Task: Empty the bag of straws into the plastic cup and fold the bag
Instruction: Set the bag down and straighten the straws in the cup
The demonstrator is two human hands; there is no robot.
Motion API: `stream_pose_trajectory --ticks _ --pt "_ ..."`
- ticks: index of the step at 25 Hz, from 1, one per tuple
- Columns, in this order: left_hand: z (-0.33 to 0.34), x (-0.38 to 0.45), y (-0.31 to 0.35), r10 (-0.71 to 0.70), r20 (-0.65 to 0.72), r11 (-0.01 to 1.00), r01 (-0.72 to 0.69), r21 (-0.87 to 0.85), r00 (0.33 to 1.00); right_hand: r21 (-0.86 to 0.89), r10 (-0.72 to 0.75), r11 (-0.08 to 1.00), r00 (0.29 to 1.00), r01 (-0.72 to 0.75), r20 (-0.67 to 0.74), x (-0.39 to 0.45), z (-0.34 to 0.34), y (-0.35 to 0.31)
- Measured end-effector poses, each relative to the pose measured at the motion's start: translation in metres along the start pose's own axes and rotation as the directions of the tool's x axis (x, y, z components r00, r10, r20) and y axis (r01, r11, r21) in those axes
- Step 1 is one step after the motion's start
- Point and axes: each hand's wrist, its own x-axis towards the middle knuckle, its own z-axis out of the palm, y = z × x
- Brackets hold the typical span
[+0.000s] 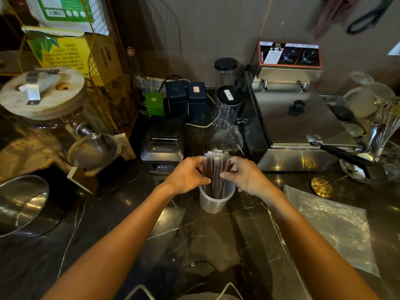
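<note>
While the dark marble counter (194, 239) spreads bare in front of the person, a steel fryer (303, 126) crowds its right rear and a receipt printer (162, 144) stands behind and to the left. Flat on the right lies the clear plastic bag (333, 224), well apart from both hands. Near the middle stands the plastic cup (213, 202), dark straws (215, 169) upright inside it. Each grip is curled round the bundle above the rim: left hand (186, 177) on one flank, right hand (249, 176) on the other.

Dark marble counter (134, 224) under plastic cup (213, 202), flat bag (333, 226), printer (162, 144).
</note>
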Motion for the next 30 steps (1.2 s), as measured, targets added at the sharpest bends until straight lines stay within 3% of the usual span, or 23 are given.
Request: stream_pose_trajectory --ticks 9,17,26,30 --pt "0.015 -0.006 -0.002 0.001 -0.105 0.992 -0.013 -0.123 0.994 -0.001 -0.023 1.0 0.998 0.023 -0.052 -0.012 -0.001 0.013" --pt "0.001 0.001 -0.005 -0.026 0.015 0.999 0.027 -0.024 1.0 -0.006 -0.035 0.999 0.999 0.035 -0.02 -0.02 -0.007 0.015" --pt "0.009 -0.016 -0.016 -0.048 -0.154 0.998 0.041 -0.044 0.987 0.034 -0.076 0.997 0.996 0.074 0.044 -0.022 -0.006 0.011" --pt "0.009 -0.014 -0.004 -0.031 -0.153 0.994 0.015 -0.106 0.988 0.019 -0.091 0.996 0.996 0.091 0.007 -0.016 0.009 0.008"
